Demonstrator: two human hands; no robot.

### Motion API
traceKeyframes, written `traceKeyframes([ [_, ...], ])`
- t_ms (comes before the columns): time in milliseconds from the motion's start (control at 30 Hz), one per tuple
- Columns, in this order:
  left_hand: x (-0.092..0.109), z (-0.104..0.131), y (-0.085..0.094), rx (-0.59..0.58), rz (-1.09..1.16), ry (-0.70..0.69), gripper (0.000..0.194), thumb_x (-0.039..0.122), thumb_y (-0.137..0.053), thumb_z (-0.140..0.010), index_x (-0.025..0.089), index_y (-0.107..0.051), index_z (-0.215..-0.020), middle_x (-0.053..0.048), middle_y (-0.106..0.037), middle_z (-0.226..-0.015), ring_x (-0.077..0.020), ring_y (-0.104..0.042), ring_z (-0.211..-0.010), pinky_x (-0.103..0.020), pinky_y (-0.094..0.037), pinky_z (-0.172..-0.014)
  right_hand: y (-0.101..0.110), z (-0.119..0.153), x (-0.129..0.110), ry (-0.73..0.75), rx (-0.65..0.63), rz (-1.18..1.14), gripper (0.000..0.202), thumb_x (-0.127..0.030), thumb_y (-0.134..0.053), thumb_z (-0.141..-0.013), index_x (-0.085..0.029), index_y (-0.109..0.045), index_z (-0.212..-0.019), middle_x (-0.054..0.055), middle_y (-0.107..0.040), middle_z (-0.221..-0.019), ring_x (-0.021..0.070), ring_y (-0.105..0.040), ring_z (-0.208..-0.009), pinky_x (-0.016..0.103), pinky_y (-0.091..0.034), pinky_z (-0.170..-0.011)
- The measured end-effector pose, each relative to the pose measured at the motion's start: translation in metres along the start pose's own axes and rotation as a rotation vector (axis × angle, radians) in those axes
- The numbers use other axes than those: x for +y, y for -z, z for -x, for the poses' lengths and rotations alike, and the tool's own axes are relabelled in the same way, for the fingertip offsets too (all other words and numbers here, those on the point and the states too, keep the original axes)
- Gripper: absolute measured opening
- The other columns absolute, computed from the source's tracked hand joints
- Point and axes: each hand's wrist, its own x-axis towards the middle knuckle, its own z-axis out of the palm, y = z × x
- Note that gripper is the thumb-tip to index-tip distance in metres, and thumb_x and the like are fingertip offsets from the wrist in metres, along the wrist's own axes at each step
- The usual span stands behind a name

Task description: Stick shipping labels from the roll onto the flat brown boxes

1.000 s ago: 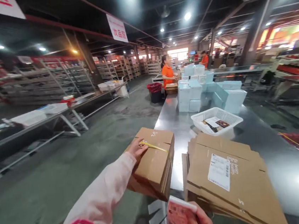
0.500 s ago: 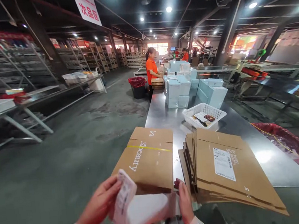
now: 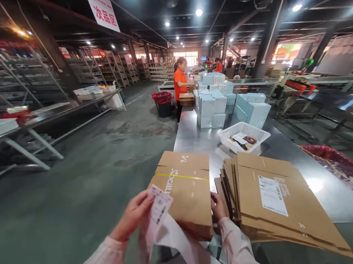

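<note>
At the near end of the steel counter (image 3: 192,136), left hand (image 3: 131,216) fingers pinch a white label sheet (image 3: 159,211), right hand (image 3: 218,206) rests against the strapped cardboard bundle (image 3: 184,186), which overhangs the counter's left edge. Flattened cartons (image 3: 274,197) sit just beside it; wide bare floor (image 3: 75,193) on the left.

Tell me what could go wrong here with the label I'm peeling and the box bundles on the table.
The strapped bundle of boxes overhangs the near edge of the steel table, so a nudge from the right hand might tip it off. The loose stack of flat boxes leans fanned out and could slide. The label in the left hand bends over and may stick to itself.
</note>
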Motion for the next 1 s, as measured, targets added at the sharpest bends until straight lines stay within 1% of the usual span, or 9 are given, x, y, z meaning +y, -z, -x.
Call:
traceKeyframes([
  [100, -0.022, -0.030, -0.035, -0.042, -0.165, -0.139, 0.051, 0.065, -0.052, -0.076, 0.015, -0.067, -0.076, -0.011, -0.070, -0.085, -0.0259, -0.064, -0.085, -0.038, -0.052, -0.080, 0.004, 0.001, 0.010, 0.033, -0.056, 0.071, 0.011, -0.027, -0.054, -0.068, -0.020, -0.062, -0.072, 0.004, -0.069, -0.074, 0.0203, -0.066, -0.072, 0.033, -0.055, -0.070],
  [167, -0.037, -0.036, -0.045, -0.021, -0.321, -0.238, 0.045, 0.058, -0.048, -0.082, 0.017, -0.067, -0.075, -0.012, -0.071, -0.092, -0.0272, -0.062, -0.094, -0.041, -0.049, -0.090, 0.004, -0.002, 0.016, 0.035, -0.056, 0.127, 0.006, -0.022, -0.051, -0.070, -0.021, -0.057, -0.068, 0.003, -0.065, -0.071, 0.0181, -0.064, -0.069, 0.031, -0.054, -0.068],
  [267, -0.053, -0.036, -0.043, -0.036, -0.443, -0.307, 0.042, 0.054, -0.047, -0.085, 0.019, -0.067, -0.076, -0.012, -0.071, -0.097, -0.0277, -0.062, -0.100, -0.042, -0.048, -0.094, -0.002, -0.008, 0.023, 0.007, -0.010, 0.219, 0.013, -0.013, -0.046, -0.071, -0.021, -0.056, -0.073, 0.004, -0.063, -0.078, 0.0174, -0.062, -0.076, 0.029, -0.050, -0.073],
  [400, -0.055, -0.035, -0.036, -0.089, -0.470, -0.324, 0.042, 0.053, -0.046, -0.087, 0.019, -0.070, -0.081, -0.012, -0.071, -0.103, -0.0274, -0.063, -0.103, -0.041, -0.049, -0.093, -0.007, -0.010, 0.026, -0.060, -0.021, 0.310, 0.027, -0.006, -0.045, -0.072, -0.019, -0.062, -0.088, 0.005, -0.066, -0.079, 0.0180, -0.062, -0.077, 0.026, -0.046, -0.070],
  [567, -0.051, -0.036, -0.037, -0.085, -0.466, -0.327, 0.039, 0.050, -0.047, -0.087, 0.019, -0.069, -0.081, -0.012, -0.071, -0.102, -0.0268, -0.063, -0.103, -0.040, -0.049, -0.093, -0.005, -0.017, 0.021, -0.148, -0.063, 0.385, 0.019, -0.004, -0.051, -0.067, -0.018, -0.064, -0.063, 0.010, -0.069, -0.075, 0.0203, -0.064, -0.079, 0.026, -0.043, -0.070],
  [633, -0.051, -0.037, -0.038, -0.076, -0.458, -0.328, 0.037, 0.048, -0.048, -0.087, 0.019, -0.069, -0.081, -0.012, -0.071, -0.102, -0.0266, -0.062, -0.102, -0.041, -0.049, -0.093, -0.004, -0.019, 0.017, -0.175, -0.074, 0.389, 0.019, -0.005, -0.053, -0.066, -0.018, -0.065, -0.061, 0.010, -0.071, -0.074, 0.0205, -0.065, -0.078, 0.026, -0.043, -0.070],
  [767, -0.051, -0.037, -0.037, -0.068, -0.442, -0.339, 0.035, 0.045, -0.047, -0.088, 0.018, -0.068, -0.080, -0.012, -0.071, -0.099, -0.0263, -0.062, -0.100, -0.041, -0.048, -0.092, -0.001, -0.016, 0.008, -0.201, -0.062, 0.318, 0.019, -0.011, -0.053, -0.067, -0.020, -0.070, -0.067, 0.007, -0.073, -0.077, 0.0202, -0.066, -0.080, 0.027, -0.046, -0.073],
  [900, -0.050, -0.038, -0.036, -0.078, -0.440, -0.350, 0.034, 0.043, -0.046, -0.089, 0.019, -0.068, -0.080, -0.011, -0.071, -0.099, -0.0252, -0.061, -0.099, -0.039, -0.048, -0.092, 0.006, -0.012, 0.005, -0.216, -0.038, 0.132, 0.013, -0.025, -0.059, -0.065, -0.020, -0.070, -0.071, 0.006, -0.074, -0.075, 0.0216, -0.067, -0.076, 0.031, -0.051, -0.073],
  [1000, -0.050, -0.039, -0.037, -0.077, -0.467, -0.348, 0.032, 0.040, -0.046, -0.089, 0.019, -0.068, -0.082, -0.011, -0.071, -0.100, -0.0251, -0.060, -0.101, -0.040, -0.045, -0.094, 0.010, -0.012, 0.005, -0.231, -0.018, -0.038, 0.022, -0.033, -0.064, -0.062, -0.019, -0.068, -0.077, 0.006, -0.073, -0.076, 0.0223, -0.068, -0.073, 0.034, -0.054, -0.069],
])
